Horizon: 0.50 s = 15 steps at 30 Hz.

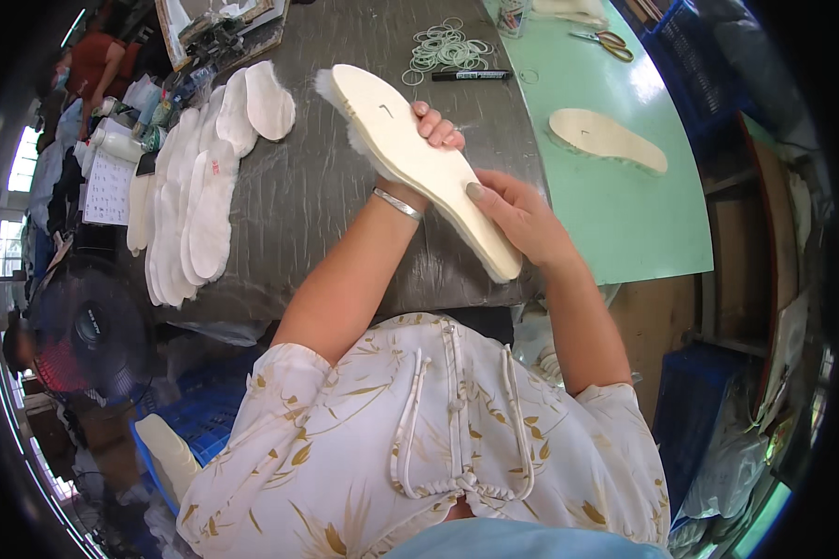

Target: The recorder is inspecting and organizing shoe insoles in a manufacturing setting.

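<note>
A cream shoe insole (410, 154) with a fluffy fleece underside is held at a slant above the dark table, its flat face up. That face bears a small dark mark near the wide end. From beneath, my left hand (440, 127) supports the insole, its fingers curled over the right edge and its palm hidden. My right hand (520, 212) grips the narrower half at its right edge, thumb on top and fingers out of sight underneath. A similar insole (606, 140) lies on the green board at right.
Stacked white fleece insoles (210, 205) line the table's left side. Pale rubber bands (443, 48) and a black marker (472, 75) lie beyond my hands. Scissors (608, 43) rest on the green board (653, 228). A fan (91, 326) stands at lower left; a person (96, 63) is at far left.
</note>
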Available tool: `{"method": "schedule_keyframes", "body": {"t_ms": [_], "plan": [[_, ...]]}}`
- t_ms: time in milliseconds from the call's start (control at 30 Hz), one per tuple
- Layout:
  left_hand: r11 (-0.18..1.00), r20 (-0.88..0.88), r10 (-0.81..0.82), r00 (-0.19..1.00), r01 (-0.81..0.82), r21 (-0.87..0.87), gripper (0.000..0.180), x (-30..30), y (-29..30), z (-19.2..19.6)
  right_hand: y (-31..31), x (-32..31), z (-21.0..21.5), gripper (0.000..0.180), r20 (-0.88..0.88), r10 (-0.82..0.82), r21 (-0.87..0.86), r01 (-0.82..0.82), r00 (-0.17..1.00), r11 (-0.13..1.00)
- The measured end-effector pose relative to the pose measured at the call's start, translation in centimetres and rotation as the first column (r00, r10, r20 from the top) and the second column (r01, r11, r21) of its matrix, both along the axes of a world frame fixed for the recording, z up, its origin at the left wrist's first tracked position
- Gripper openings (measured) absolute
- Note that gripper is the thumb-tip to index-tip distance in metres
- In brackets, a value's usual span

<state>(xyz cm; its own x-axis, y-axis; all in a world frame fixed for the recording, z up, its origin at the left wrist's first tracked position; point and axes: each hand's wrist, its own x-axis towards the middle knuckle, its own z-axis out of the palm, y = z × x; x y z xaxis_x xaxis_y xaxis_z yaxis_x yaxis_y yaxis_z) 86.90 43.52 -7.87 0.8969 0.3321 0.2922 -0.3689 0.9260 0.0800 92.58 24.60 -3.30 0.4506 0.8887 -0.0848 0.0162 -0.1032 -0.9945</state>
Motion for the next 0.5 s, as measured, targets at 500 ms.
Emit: {"method": "schedule_keyframes", "body": {"t_ms": [500], "plan": [[0.772, -0.646, 0.354, 0.677, 0.179, 0.61, 0.037, -1.9, -2.5, 2.2, -9.4, 9.4, -0.7, 0.032, 0.362, -0.059, -0.188, 0.134, 0.93, 0.973]]}}
